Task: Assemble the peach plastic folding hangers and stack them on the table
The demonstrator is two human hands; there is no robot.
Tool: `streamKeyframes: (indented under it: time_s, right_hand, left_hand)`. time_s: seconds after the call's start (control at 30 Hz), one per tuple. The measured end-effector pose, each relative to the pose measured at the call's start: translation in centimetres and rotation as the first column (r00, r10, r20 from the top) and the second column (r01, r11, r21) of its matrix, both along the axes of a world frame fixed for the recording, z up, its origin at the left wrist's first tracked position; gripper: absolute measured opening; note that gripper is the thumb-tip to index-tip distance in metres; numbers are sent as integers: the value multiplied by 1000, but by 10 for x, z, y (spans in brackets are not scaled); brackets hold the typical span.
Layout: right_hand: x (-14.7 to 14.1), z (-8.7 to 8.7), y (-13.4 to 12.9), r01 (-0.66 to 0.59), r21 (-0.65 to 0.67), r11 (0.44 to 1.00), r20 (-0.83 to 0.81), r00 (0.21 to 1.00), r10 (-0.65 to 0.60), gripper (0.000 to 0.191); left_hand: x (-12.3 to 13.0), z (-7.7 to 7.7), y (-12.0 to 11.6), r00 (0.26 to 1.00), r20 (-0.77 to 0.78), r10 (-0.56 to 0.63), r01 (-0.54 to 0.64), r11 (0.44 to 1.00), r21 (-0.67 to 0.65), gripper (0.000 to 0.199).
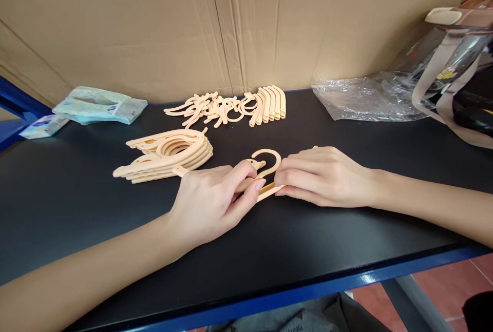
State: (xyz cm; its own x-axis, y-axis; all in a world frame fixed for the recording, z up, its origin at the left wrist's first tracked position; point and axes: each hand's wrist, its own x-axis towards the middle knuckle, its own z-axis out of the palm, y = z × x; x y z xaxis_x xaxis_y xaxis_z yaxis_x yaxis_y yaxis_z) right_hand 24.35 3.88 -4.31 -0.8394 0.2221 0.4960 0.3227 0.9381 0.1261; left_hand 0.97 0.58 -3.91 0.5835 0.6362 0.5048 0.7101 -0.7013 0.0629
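Observation:
Near the middle of the black table, a cream plastic hanger (274, 161) is between both hands, its curved hook pointing up and away from me. My left hand (217, 196) is closed on the hanger's left part, with thumb and forefinger pinching just below the hook. My right hand (323, 177) grips its right side, fingers bent over it and hiding much of that arm. Left of my left hand lies a stack of several similar cream hangers (169, 160), nested on one another.
Loose cream hooks (219, 109) and a row of curved hanger arms (269, 105) lie at the back, before a cardboard wall (146, 24). Tissue packs (100, 105) sit back left. A clear plastic bag (354, 98) and a strapped bottle (454, 50) occupy the right.

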Motion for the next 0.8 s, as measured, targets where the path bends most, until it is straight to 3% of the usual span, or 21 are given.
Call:
streamKeyframes:
  time_s: [0.37,0.8]
  right_hand:
    - [1,1,1,54,-114,992,-18,998,-56,23]
    - [1,-3,5,137,-76,988,-35,990,-140,20]
  left_hand:
    - [1,2,1,996,66,-52,55,998,-39,19]
    - [-1,1,5,990,98,-102,118,978,-173,9]
